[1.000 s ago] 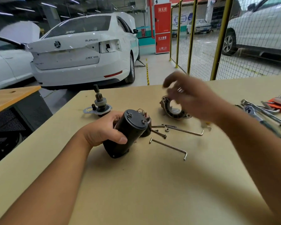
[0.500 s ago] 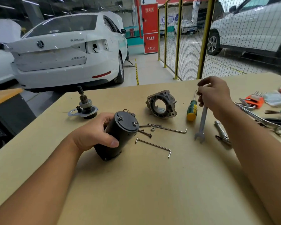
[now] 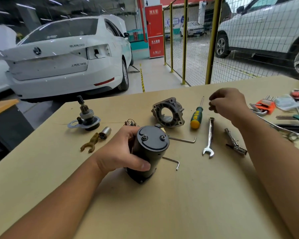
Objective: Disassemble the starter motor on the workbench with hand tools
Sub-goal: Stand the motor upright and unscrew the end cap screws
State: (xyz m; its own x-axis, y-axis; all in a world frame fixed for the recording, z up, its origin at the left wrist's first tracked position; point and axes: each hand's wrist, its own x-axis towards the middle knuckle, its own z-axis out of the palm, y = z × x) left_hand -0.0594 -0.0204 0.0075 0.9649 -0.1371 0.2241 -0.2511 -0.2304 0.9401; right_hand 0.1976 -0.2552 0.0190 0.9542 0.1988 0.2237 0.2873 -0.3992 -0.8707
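Motor body: the black cylindrical starter motor housing [image 3: 149, 152] is gripped by the left hand [image 3: 123, 150] on the tan workbench [image 3: 188, 204].
Long axis: tilted, capped end facing up and away.
Right hand [image 3: 229, 103]: raised, fingers curled; contents cannot be told.
Nearest tool: the chrome combination spanner [image 3: 209, 137] lies just below the right hand, right of the housing.

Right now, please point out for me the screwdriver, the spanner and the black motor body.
screwdriver [image 3: 196, 115]: head view, on its green and yellow handle.
spanner [image 3: 209, 135]: head view, on the middle of its shaft.
black motor body [image 3: 153, 140]: head view, on its round end cap, between the two nuts.
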